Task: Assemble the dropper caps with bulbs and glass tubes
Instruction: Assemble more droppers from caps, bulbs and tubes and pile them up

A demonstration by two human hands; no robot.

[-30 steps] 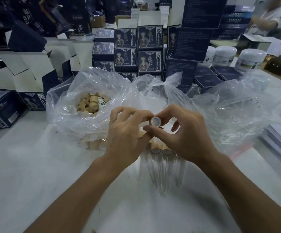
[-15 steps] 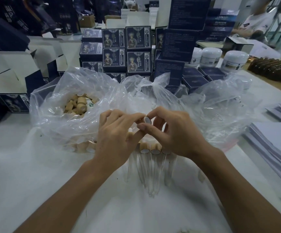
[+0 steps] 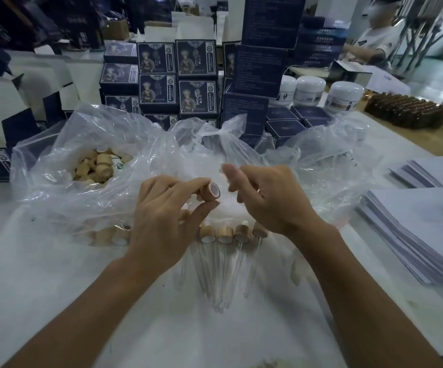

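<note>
My left hand [image 3: 167, 211] pinches a wooden dropper cap [image 3: 211, 192] between thumb and forefinger, its white-lined open end turned to the right. My right hand [image 3: 268, 197] hovers a short way to the right of the cap, fingers loosely curled and holding nothing. Below the hands, several finished droppers [image 3: 224, 235] lie in a row on the white table [image 3: 55, 274], their glass tubes [image 3: 220, 274] pointing toward me. A clear plastic bag [image 3: 55, 144] at the left holds a heap of loose wooden caps [image 3: 98, 166].
More clear plastic bags [image 3: 321, 160] spread behind the hands. Stacked dark blue boxes [image 3: 177, 78] and white jars [image 3: 345, 96] stand at the back. Brown bottles [image 3: 406, 110] lie at back right. Paper stacks [image 3: 414, 229] sit on the right. Another person [image 3: 374, 41] works at far right.
My right hand has let go of the cap and drawn away to the right. The left hand alone holds the cap now, turned so its open end faces right.
</note>
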